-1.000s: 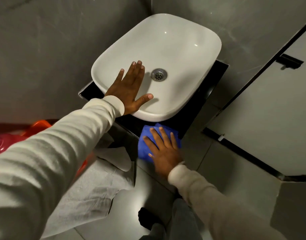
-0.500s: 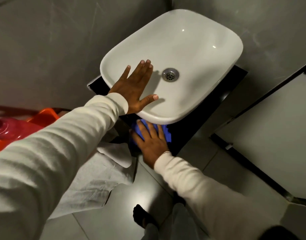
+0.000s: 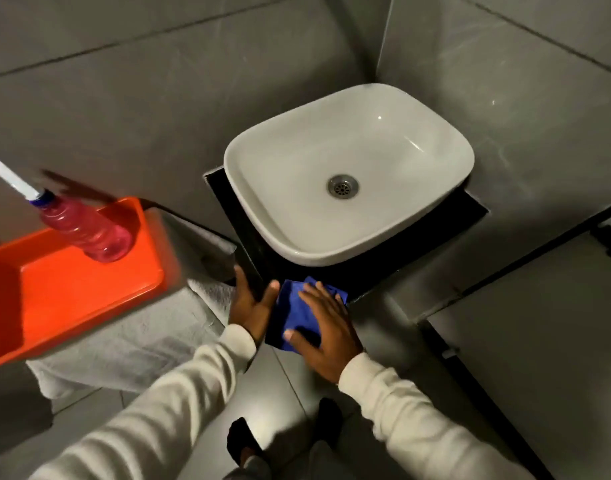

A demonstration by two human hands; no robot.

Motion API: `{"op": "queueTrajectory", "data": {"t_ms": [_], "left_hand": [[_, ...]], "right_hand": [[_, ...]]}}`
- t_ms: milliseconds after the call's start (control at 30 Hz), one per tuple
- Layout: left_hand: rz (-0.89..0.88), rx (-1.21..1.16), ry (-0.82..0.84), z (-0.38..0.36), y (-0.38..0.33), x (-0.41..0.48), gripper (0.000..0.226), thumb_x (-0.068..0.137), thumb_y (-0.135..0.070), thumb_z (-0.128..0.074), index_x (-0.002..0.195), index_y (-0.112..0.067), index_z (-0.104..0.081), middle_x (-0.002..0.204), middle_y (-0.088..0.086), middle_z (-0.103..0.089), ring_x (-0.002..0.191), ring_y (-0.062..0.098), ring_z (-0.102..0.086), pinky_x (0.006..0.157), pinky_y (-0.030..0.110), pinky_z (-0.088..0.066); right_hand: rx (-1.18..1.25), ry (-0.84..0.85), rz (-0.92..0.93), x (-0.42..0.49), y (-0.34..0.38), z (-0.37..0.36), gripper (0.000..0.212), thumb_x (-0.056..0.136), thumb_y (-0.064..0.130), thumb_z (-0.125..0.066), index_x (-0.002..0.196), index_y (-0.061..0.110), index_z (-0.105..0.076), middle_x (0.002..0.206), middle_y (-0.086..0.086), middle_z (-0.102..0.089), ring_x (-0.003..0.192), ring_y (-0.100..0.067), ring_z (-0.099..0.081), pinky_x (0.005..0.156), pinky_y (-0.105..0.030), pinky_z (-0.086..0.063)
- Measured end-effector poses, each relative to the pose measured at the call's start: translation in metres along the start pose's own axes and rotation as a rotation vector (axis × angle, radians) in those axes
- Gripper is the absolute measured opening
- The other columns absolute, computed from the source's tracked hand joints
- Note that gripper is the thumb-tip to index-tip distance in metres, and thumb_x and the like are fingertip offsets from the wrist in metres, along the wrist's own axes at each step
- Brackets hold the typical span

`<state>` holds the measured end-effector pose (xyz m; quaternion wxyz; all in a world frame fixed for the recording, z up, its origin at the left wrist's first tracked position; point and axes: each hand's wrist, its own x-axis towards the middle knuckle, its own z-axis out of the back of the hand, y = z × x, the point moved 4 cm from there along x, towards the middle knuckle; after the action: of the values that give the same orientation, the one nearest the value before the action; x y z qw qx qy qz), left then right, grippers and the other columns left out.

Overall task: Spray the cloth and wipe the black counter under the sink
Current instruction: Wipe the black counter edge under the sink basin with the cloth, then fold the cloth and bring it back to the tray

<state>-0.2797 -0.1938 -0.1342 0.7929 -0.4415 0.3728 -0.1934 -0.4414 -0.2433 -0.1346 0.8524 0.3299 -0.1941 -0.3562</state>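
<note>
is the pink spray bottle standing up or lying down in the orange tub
Tilted, neither: the pink spray bottle leans in the orange tub, nozzle angled up toward the left.

The black counter (image 3: 463,216) carries a white sink (image 3: 349,174) — up and to the right of the right hand (image 3: 326,336) flat on the blue cloth (image 3: 297,306), which drapes over the counter's front corner — the left hand (image 3: 250,303) just beside that corner

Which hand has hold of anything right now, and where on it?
The right hand lies flat on the blue cloth, pressing its middle against the black counter corner. The left hand rests open on the counter's edge, gripping nothing.
</note>
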Motion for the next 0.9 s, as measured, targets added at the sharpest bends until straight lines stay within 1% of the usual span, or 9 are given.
{"op": "queueTrajectory", "data": {"t_ms": [100, 200, 300, 400, 500, 600, 700, 800, 900], "left_hand": [[0.256, -0.262, 0.103, -0.024, 0.033, -0.028, 0.045, 0.075, -0.016, -0.075, 0.115, -0.003, -0.060, 0.113, 0.023, -0.067, 0.093, 0.035, -0.068, 0.081, 0.052, -0.056], [0.314, -0.244, 0.030, -0.024, 0.036, -0.036, 0.027, 0.067, -0.002, -0.078, 0.089, -0.005, -0.063, 0.086, 0.020, -0.069, 0.061, 0.029, -0.067, 0.048, 0.036, -0.057], [0.339, -0.216, 0.002, -0.013, 0.032, -0.042, 0.022, 0.067, 0.002, -0.077, 0.083, -0.002, -0.062, 0.074, 0.017, -0.067, 0.048, 0.024, -0.061, 0.036, 0.024, -0.048], [0.395, -0.365, -0.030, 0.006, 0.036, -0.055, 0.019, 0.073, 0.010, -0.066, 0.072, -0.007, -0.058, 0.065, 0.012, -0.059, 0.048, 0.019, -0.058, 0.036, 0.023, -0.048], [0.432, -0.481, -0.032, 0.030, 0.042, -0.068, 0.022, 0.075, 0.009, -0.058, 0.080, -0.013, -0.059, 0.073, 0.014, -0.060, 0.064, 0.027, -0.058, 0.055, 0.030, -0.053], [0.365, -0.550, -0.066, 0.068, 0.043, -0.073, 0.023, 0.075, -0.001, -0.068, 0.092, -0.014, -0.062, 0.086, 0.015, -0.065, 0.078, 0.031, -0.062, 0.072, 0.043, -0.054], [0.271, -0.643, -0.185, 0.118, 0.044, -0.069, 0.026, 0.073, 0.002, -0.069, 0.093, -0.013, -0.062, 0.090, 0.016, -0.066, 0.079, 0.032, -0.062, 0.068, 0.043, -0.056], [0.168, -0.771, -0.257, 0.171, 0.043, -0.058, 0.026, 0.074, 0.006, -0.065, 0.089, -0.014, -0.062, 0.087, 0.012, -0.066, 0.079, 0.031, -0.062, 0.061, 0.039, -0.056], [0.066, -0.896, -0.305, 0.236, 0.044, -0.043, 0.030, 0.075, 0.008, -0.062, 0.085, -0.020, -0.065, 0.080, 0.004, -0.073, 0.070, 0.024, -0.068, 0.060, 0.036, -0.057]], "right_hand": [[0.167, -0.289, -0.256, -0.005, -0.008, 0.022, 0.044, 0.080, 0.029, -0.067, 0.119, 0.009, -0.059, 0.130, -0.014, -0.056, 0.120, -0.029, -0.052, 0.104, -0.044, -0.044], [0.082, -0.193, -0.424, -0.013, -0.012, 0.014, 0.046, 0.080, 0.022, -0.074, 0.121, 0.006, -0.059, 0.131, -0.021, -0.049, 0.117, -0.038, -0.052, 0.100, -0.045, -0.047], [0.130, -0.161, -0.502, -0.022, -0.009, 0.002, 0.049, 0.083, 0.025, -0.072, 0.127, 0.010, -0.055, 0.129, -0.021, -0.051, 0.116, -0.037, -0.052, 0.097, -0.042, -0.048], [0.345, -0.161, -0.584, -0.031, 0.005, -0.010, 0.043, 0.082, 0.017, -0.073, 0.121, 0.013, -0.055, 0.122, -0.018, -0.061, 0.109, -0.035, -0.060, 0.090, -0.040, -0.051], [0.425, -0.142, -0.553, -0.039, 0.029, -0.028, 0.040, 0.076, 0.004, -0.074, 0.112, 0.012, -0.058, 0.110, -0.016, -0.068, 0.098, -0.033, -0.066, 0.085, -0.042, -0.057], [0.475, -0.073, -0.449, -0.034, 0.065, -0.049, 0.035, 0.077, 0.000, -0.073, 0.106, 0.015, -0.061, 0.103, -0.010, -0.069, 0.092, -0.026, -0.068, 0.080, -0.037, -0.059], [0.518, 0.000, -0.340, -0.013, 0.107, -0.070, 0.032, 0.078, 0.002, -0.073, 0.101, 0.021, -0.061, 0.099, -0.005, -0.070, 0.087, -0.019, -0.067, 0.077, -0.022, -0.056], [0.518, -0.004, -0.237, 0.022, 0.150, -0.090, 0.032, 0.075, 0.006, -0.075, 0.100, 0.019, -0.061, 0.092, -0.008, -0.071, 0.079, -0.018, -0.064, 0.074, -0.021, -0.052], [0.609, 0.049, -0.190, 0.060, 0.206, -0.121, 0.041, 0.076, 0.001, -0.073, 0.092, 0.034, -0.055, 0.089, -0.009, -0.068, 0.077, -0.019, -0.063, 0.071, -0.021, -0.054]]}}
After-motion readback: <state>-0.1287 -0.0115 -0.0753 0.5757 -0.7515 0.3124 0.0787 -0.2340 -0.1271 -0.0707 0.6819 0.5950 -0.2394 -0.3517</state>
